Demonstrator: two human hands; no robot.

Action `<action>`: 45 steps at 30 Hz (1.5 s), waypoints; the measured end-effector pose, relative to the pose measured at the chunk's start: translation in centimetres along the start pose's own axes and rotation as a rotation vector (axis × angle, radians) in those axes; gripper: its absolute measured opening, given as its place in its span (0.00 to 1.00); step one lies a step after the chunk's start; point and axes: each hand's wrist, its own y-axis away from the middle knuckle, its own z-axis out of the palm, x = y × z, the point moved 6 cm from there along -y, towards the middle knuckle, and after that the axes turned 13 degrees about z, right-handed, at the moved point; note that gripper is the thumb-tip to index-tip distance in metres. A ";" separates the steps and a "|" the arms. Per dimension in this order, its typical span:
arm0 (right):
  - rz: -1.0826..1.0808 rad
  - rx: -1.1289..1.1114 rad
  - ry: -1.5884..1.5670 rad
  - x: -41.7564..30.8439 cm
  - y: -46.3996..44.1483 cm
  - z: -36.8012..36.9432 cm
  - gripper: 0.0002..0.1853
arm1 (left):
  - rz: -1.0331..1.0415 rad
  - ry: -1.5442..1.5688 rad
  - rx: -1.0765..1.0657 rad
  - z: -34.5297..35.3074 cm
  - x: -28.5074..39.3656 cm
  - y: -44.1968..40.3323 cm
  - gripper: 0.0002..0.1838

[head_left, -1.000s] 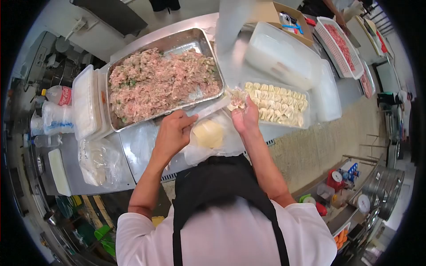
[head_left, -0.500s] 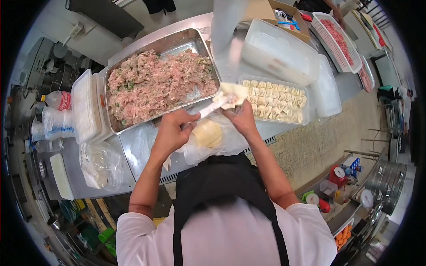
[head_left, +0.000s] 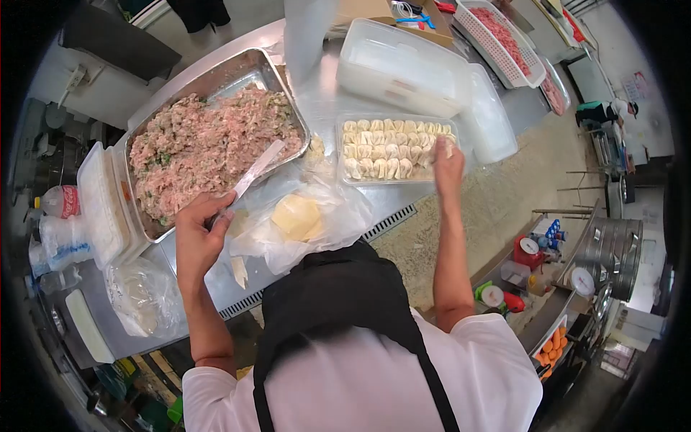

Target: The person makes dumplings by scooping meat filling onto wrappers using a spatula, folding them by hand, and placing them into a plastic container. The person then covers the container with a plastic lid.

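My left hand (head_left: pixel 204 229) is closed around the handle of a flat white filling spatula (head_left: pixel 259 169). Its blade points up and right, over the near right rim of a steel pan (head_left: pixel 296 119) of minced meat filling (head_left: pixel 209 144). At the right end of a clear plastic tray (head_left: pixel 344 176), my right hand (head_left: pixel 449 173) pinches a folded wonton (head_left: pixel 448 147). Rows of wontons (head_left: pixel 389 149) fill most of that tray. Between my hands, a stack of yellowish wonton wrappers (head_left: pixel 297 217) lies on an opened plastic bag (head_left: pixel 345 216).
Stacked translucent boxes (head_left: pixel 403 68) and a lid (head_left: pixel 493 115) stand behind the tray. Farther back is a white basket of red meat (head_left: pixel 504 36). Lidded containers (head_left: pixel 104 205), a plastic bag (head_left: pixel 142 299) and bottles (head_left: pixel 61 201) are on the left. A grey post (head_left: pixel 306 36) rises behind the pan.
My right hand has moved right, from beside the spatula to the tray's end, and the open wrapper is now a folded wonton. My left hand has drawn left with the spatula. The view has shifted.
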 end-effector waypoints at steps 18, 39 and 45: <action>-0.072 -0.021 0.357 4.9 -4.5 -1.0 0.24 | -0.010 -0.016 -0.026 0.2 -1.2 0.3 0.19; -0.837 -0.874 0.144 -6.3 20.1 18.2 0.10 | -0.268 -0.070 0.007 -0.5 -5.7 1.7 0.16; -0.907 -0.887 0.384 -5.1 20.6 21.8 0.09 | -0.055 -0.305 0.009 -2.4 -5.8 0.7 0.17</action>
